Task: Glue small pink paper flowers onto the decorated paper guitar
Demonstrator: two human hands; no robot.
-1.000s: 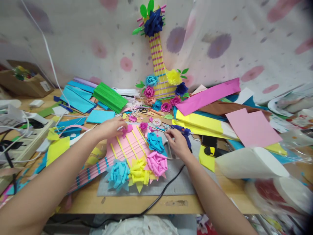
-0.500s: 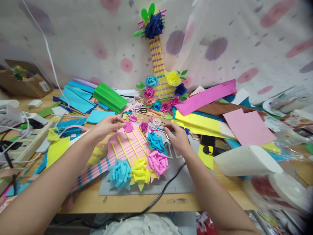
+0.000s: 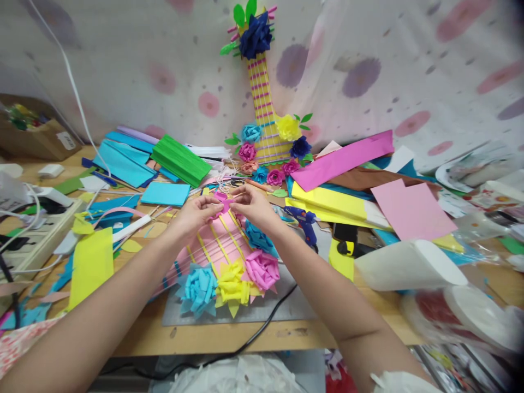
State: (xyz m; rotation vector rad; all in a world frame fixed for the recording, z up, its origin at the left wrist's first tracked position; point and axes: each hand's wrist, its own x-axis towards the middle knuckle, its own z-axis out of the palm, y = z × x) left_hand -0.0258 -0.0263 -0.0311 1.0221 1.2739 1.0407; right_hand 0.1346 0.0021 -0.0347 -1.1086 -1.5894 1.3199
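Observation:
My left hand (image 3: 202, 212) and my right hand (image 3: 252, 206) meet above the pink paper guitar (image 3: 208, 237). Between their fingertips they pinch a small magenta paper piece (image 3: 225, 203). The guitar lies on a grey mat (image 3: 245, 316), with yellow strips across its body. Along its near edge sit a blue paper flower (image 3: 199, 289), a yellow paper flower (image 3: 234, 284) and a pink paper flower (image 3: 262, 270). A second blue flower (image 3: 258, 237) is partly hidden by my right forearm. To the right of my right hand rests a blue glue gun (image 3: 305, 221).
A yellow paper guitar (image 3: 264, 103) with flowers leans against the wall curtain. Crepe paper sheets, such as a green one (image 3: 181, 160) and a magenta one (image 3: 344, 161), cover the back. A black cord (image 3: 266, 322) crosses the front edge. A power strip (image 3: 53, 240) lies left.
My right hand has let go of the scissors and moved left to join my left hand at the magenta piece. The blue glue gun now shows where my right hand was.

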